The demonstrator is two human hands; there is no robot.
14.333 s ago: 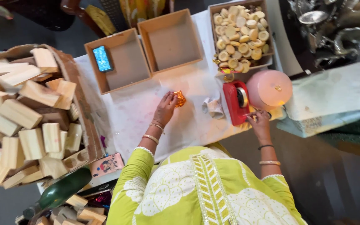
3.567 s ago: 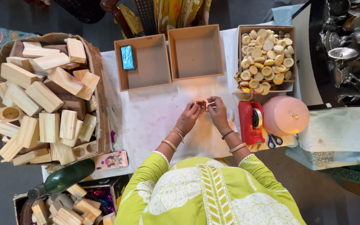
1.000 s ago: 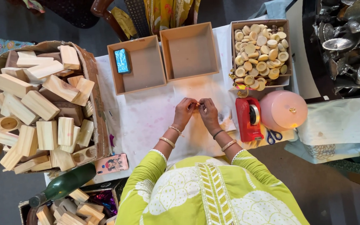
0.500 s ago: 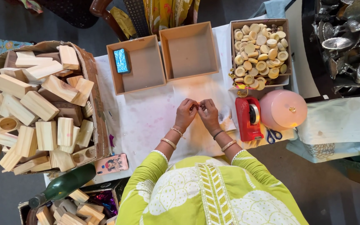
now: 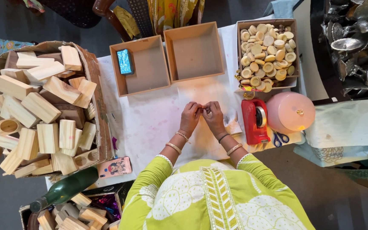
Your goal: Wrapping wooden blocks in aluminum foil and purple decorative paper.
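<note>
Since the frame of a second before, the two hands had drawn closer over the small orange-gold piece [image 5: 202, 106], so that only a sliver of it showed between the fingertips where more had been exposed; nothing else on the table had shifted. The left hand [image 5: 191, 117] was curled nearly closed, its fingertips pinching the piece from the left. The right hand [image 5: 213, 116] was likewise curled, its fingertips meeting the piece from the right, the two hands touching at that point. The piece was held just above the white table cover [image 5: 150, 123], near the middle of the table and in front of the two open brown boxes. What the piece was made of could not be told.

The left-hand empty box [image 5: 156, 83] contained one shiny blue block [image 5: 125, 61] against its left wall. The second box [image 5: 194, 52] stood just beside it. Farther right, a tray [image 5: 295, 51] was heaped with round pale discs [image 5: 265, 49]. A red tape dispenser [image 5: 253, 121] stood near the right hand, with a pink domed lid [image 5: 292, 111] just beside it and blue-handled scissors [image 5: 280, 138] in front. At the left, a carton [image 5: 94, 85] was piled with wooden blocks [image 5: 39, 106]. A green bottle [image 5: 64, 188] lay near the table's front left corner.
</note>
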